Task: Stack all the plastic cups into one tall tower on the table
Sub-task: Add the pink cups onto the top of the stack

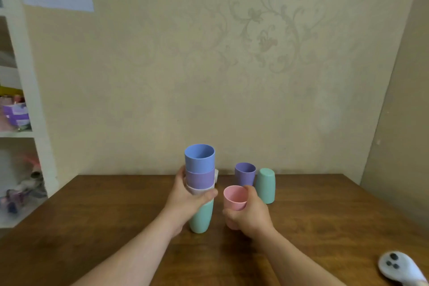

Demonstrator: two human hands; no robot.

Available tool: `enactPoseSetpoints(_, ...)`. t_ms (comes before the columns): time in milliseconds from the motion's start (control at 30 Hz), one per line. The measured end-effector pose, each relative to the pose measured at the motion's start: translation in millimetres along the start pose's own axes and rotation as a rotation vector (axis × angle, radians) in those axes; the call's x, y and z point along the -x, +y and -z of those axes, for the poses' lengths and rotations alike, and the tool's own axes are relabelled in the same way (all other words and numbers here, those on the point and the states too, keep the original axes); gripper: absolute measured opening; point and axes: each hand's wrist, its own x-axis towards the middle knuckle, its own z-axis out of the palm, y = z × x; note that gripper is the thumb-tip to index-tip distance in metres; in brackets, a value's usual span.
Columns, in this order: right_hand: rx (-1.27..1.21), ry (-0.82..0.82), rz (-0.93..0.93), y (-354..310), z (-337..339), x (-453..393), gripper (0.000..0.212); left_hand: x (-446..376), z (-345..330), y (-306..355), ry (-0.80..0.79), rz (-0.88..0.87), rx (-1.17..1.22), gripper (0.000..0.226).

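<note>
A tower of nested cups [200, 176] stands on the brown table [104, 220]: a teal cup at the bottom, then a white one, a purple one and a blue one on top, mouths up. My left hand [185, 199] grips the tower around its middle. To its right my right hand [249, 215] holds a pink cup [234, 197], mouth up, just above or on the table. Behind it stand a single purple cup [245, 173], mouth up, and a teal cup [265, 184] turned upside down.
A white controller [399, 267] lies at the table's front right corner. A small white object [216, 175] peeks out behind the tower. The wall runs right behind the table, and white shelves [27, 123] with clutter stand at the left.
</note>
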Motion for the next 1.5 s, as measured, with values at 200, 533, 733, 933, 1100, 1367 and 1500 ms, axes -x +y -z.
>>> enactPoseSetpoints(200, -0.098, 0.022, -0.017, 3, -2, 6, 0.076, -19, -10, 44, 0.014, -0.088, 0.055, 0.112)
enactPoseSetpoints(533, -0.612, 0.159, 0.141, -117, 55, -28, 0.061, -22, -16, 37, 0.119, -0.082, -0.019, 0.074)
enactPoseSetpoints(733, -0.564, 0.073, 0.416, -196, 63, -26, 0.074, -25, -14, 44, 0.111, -0.02, -0.125, 0.07)
enactPoseSetpoints(933, -0.375, 0.008, 0.411, -184, 27, -29, 0.075, -33, -16, 45, 0.063, -0.089, -0.179, 0.053)
enactPoseSetpoints(1100, -0.392, -0.074, 0.342, -155, 8, -26, 0.074, -35, -14, 36, 0.07, -0.134, -0.215, 0.056)
enactPoseSetpoints(1367, -0.526, -0.219, 0.295, -138, 8, -35, 0.07, -43, 3, 35, 0.155, -0.122, -0.127, 0.052)
enactPoseSetpoints(1500, -0.336, -0.15, 0.195, -110, 5, -52, 0.058, -56, 34, 30, 0.242, -0.106, -0.084, 0.058)
